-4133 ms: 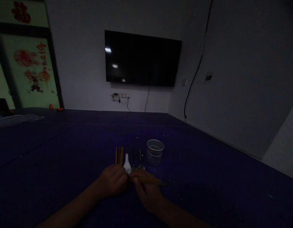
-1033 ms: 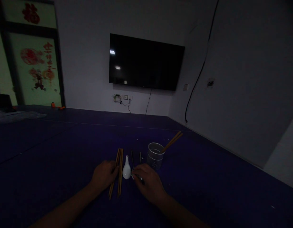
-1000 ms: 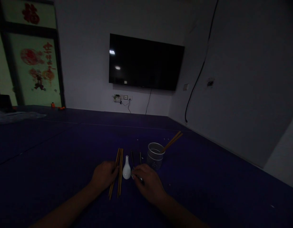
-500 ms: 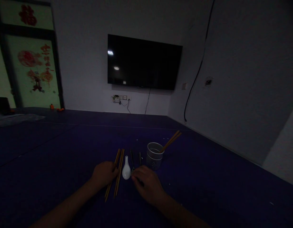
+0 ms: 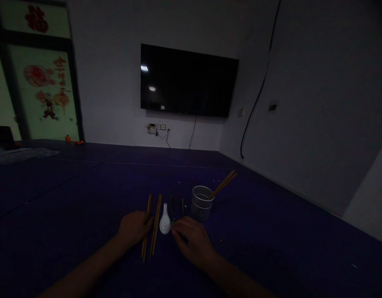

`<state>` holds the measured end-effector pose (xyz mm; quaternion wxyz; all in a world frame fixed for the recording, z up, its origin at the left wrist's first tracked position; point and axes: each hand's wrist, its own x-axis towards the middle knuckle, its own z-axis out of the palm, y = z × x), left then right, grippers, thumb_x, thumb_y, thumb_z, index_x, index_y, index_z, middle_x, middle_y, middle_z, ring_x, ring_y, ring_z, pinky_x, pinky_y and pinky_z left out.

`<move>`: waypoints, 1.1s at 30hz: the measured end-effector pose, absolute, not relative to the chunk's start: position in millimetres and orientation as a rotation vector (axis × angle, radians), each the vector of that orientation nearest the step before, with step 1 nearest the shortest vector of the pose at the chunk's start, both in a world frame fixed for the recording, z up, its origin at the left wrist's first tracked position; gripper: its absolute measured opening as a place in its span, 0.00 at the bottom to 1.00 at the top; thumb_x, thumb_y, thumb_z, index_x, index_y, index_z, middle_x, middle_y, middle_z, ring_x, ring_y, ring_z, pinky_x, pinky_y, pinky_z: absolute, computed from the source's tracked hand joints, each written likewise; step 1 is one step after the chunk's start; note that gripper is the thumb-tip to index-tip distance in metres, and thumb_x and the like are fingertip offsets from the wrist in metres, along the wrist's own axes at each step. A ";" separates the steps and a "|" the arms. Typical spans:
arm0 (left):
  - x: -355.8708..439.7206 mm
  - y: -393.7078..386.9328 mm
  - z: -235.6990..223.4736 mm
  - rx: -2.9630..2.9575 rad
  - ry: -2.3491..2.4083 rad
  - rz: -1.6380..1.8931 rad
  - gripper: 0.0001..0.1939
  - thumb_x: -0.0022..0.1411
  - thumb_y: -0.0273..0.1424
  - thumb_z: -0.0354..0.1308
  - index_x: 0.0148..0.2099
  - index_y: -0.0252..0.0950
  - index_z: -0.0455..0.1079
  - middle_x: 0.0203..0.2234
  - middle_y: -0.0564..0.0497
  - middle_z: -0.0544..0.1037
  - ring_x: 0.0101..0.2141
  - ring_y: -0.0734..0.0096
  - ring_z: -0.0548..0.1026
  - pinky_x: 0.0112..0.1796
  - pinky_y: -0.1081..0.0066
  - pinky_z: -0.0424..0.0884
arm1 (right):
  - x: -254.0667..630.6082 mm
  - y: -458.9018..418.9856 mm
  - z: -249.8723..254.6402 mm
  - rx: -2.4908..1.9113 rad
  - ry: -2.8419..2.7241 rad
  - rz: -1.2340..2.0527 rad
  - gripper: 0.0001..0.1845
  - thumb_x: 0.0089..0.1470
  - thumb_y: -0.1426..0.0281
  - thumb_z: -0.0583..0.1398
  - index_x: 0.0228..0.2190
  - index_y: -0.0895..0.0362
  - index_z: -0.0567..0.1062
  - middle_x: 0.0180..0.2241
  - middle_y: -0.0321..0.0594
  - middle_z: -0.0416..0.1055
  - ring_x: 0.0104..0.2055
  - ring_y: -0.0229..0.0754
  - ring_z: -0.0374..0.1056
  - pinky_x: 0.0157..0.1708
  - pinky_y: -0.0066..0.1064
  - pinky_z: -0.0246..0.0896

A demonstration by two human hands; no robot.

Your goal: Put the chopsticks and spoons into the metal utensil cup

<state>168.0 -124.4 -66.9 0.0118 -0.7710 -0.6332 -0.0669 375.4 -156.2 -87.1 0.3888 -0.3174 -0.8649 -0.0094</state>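
I see the left hand (image 5: 134, 228) with thumb and fingers closed on the left pair of chopsticks (image 5: 144, 248). The right hand (image 5: 192, 241) curls its fingers over the near ends of two slim utensils (image 5: 172, 205); I cannot tell whether it grips. Between the hands lie the second pair of chopsticks (image 5: 155, 225) and a white spoon (image 5: 165, 224). Beyond the right hand stands a metal cup (image 5: 199, 212).

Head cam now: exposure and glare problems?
Head view: underexposed, dark handles nearly merging with the surface; head view: bright reflections on the TV, small highlight on the spoon; head view: too dim to tell whether the right hand holds anything.
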 end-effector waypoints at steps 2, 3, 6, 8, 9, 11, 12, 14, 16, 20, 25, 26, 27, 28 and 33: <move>167.5 -123.3 -67.8 -2.405 -1.983 -0.195 0.24 0.63 0.41 0.38 0.35 0.35 0.72 0.32 0.43 0.78 0.34 0.59 0.76 0.34 0.66 0.69 | 374.9 -156.6 -87.2 -0.807 -2.187 -0.018 0.09 0.58 0.74 0.52 0.32 0.55 0.72 0.31 0.39 0.73 0.34 0.40 0.68 0.35 0.31 0.62; 167.3 -123.0 -67.8 -2.403 -1.988 -0.185 0.23 0.63 0.41 0.38 0.35 0.35 0.72 0.32 0.43 0.78 0.35 0.59 0.76 0.35 0.65 0.69 | 374.7 -156.7 -87.2 -0.807 -2.183 -0.012 0.09 0.58 0.74 0.52 0.31 0.56 0.72 0.31 0.39 0.73 0.34 0.40 0.68 0.35 0.31 0.62; 167.4 -123.1 -66.1 -2.396 -2.013 -0.145 0.22 0.63 0.39 0.38 0.37 0.35 0.72 0.34 0.43 0.78 0.37 0.60 0.76 0.36 0.66 0.69 | 374.4 -156.7 -87.6 -0.806 -2.183 0.008 0.09 0.57 0.74 0.52 0.31 0.56 0.73 0.32 0.40 0.74 0.35 0.40 0.67 0.35 0.31 0.61; 168.1 -123.8 -64.1 -2.388 -2.020 -0.117 0.22 0.63 0.38 0.39 0.37 0.35 0.72 0.34 0.43 0.78 0.37 0.60 0.76 0.37 0.67 0.69 | 374.5 -156.5 -88.2 -0.818 -2.192 0.016 0.09 0.57 0.74 0.52 0.32 0.56 0.73 0.32 0.40 0.74 0.35 0.40 0.67 0.36 0.31 0.61; 168.6 -124.1 -63.1 -2.385 -2.016 -0.105 0.22 0.63 0.38 0.39 0.37 0.35 0.72 0.34 0.43 0.78 0.37 0.60 0.76 0.37 0.67 0.68 | 374.6 -156.3 -88.6 -0.824 -2.196 0.021 0.10 0.57 0.74 0.52 0.32 0.56 0.73 0.32 0.40 0.74 0.35 0.40 0.67 0.36 0.31 0.61; 169.3 -124.4 -61.3 -2.381 -2.013 -0.093 0.22 0.63 0.37 0.38 0.37 0.34 0.72 0.35 0.43 0.78 0.38 0.60 0.76 0.37 0.66 0.68 | 374.8 -156.1 -89.2 -0.832 -2.206 0.029 0.10 0.57 0.74 0.52 0.32 0.55 0.73 0.32 0.40 0.74 0.35 0.39 0.68 0.36 0.31 0.61; 169.5 -124.3 -60.7 -2.381 -2.022 -0.093 0.22 0.63 0.36 0.38 0.37 0.34 0.72 0.34 0.43 0.78 0.38 0.60 0.76 0.37 0.66 0.68 | 374.9 -156.0 -89.4 -0.832 -2.211 0.032 0.10 0.57 0.74 0.52 0.32 0.56 0.73 0.32 0.40 0.74 0.35 0.39 0.68 0.36 0.30 0.61; 169.3 -123.6 -60.0 -2.380 -2.057 -0.099 0.22 0.63 0.35 0.38 0.36 0.34 0.73 0.34 0.42 0.79 0.37 0.60 0.77 0.36 0.67 0.68 | 374.7 -156.1 -89.5 -0.836 -2.214 0.032 0.09 0.57 0.74 0.52 0.32 0.56 0.73 0.32 0.40 0.73 0.36 0.39 0.68 0.37 0.30 0.61; 168.4 -122.6 -60.0 -2.377 -2.082 -0.110 0.22 0.63 0.35 0.38 0.36 0.34 0.73 0.34 0.42 0.78 0.36 0.60 0.77 0.36 0.67 0.68 | 374.5 -156.3 -89.3 -0.846 -2.213 0.030 0.09 0.57 0.74 0.52 0.32 0.56 0.73 0.32 0.40 0.73 0.36 0.39 0.68 0.37 0.30 0.61; 166.4 -120.9 -61.3 -2.392 -2.054 -0.112 0.22 0.63 0.35 0.38 0.37 0.33 0.73 0.36 0.41 0.78 0.38 0.59 0.76 0.38 0.66 0.68 | 374.5 -156.1 -89.8 -0.863 -2.229 0.043 0.09 0.58 0.73 0.52 0.32 0.56 0.73 0.33 0.40 0.73 0.36 0.39 0.68 0.37 0.30 0.61; 165.8 -119.9 -62.9 -2.393 -2.046 -0.103 0.22 0.64 0.35 0.38 0.40 0.34 0.73 0.36 0.42 0.78 0.38 0.60 0.76 0.38 0.65 0.68 | 374.7 -155.7 -91.1 -0.857 -2.235 0.064 0.10 0.58 0.73 0.52 0.33 0.55 0.73 0.34 0.40 0.74 0.37 0.39 0.68 0.37 0.29 0.61; 165.7 -119.7 -63.1 -2.396 -2.042 -0.100 0.23 0.64 0.36 0.37 0.40 0.34 0.73 0.36 0.42 0.78 0.38 0.60 0.76 0.38 0.65 0.69 | 374.7 -155.8 -91.2 -0.857 -2.236 0.067 0.10 0.58 0.73 0.52 0.33 0.55 0.73 0.34 0.40 0.74 0.37 0.39 0.68 0.37 0.29 0.61; 165.6 -119.3 -63.2 -2.400 -2.043 -0.098 0.23 0.64 0.36 0.37 0.40 0.34 0.73 0.36 0.42 0.78 0.38 0.59 0.76 0.38 0.65 0.69 | 374.6 -155.9 -91.2 -0.858 -2.235 0.069 0.10 0.58 0.74 0.52 0.33 0.55 0.73 0.34 0.40 0.74 0.37 0.39 0.68 0.37 0.29 0.61; 165.4 -119.0 -63.3 -2.404 -2.044 -0.096 0.23 0.64 0.36 0.36 0.40 0.34 0.73 0.36 0.42 0.78 0.38 0.59 0.76 0.38 0.65 0.69 | 374.5 -156.0 -91.2 -0.860 -2.234 0.071 0.10 0.57 0.74 0.52 0.33 0.56 0.73 0.34 0.40 0.74 0.37 0.39 0.68 0.37 0.29 0.61; 164.1 -117.4 -64.2 -2.414 -2.038 -0.105 0.24 0.65 0.38 0.37 0.40 0.34 0.73 0.37 0.42 0.78 0.39 0.59 0.76 0.38 0.65 0.69 | 374.3 -156.0 -90.8 -0.866 -2.256 0.087 0.10 0.57 0.74 0.52 0.32 0.56 0.73 0.34 0.40 0.74 0.37 0.38 0.69 0.37 0.28 0.62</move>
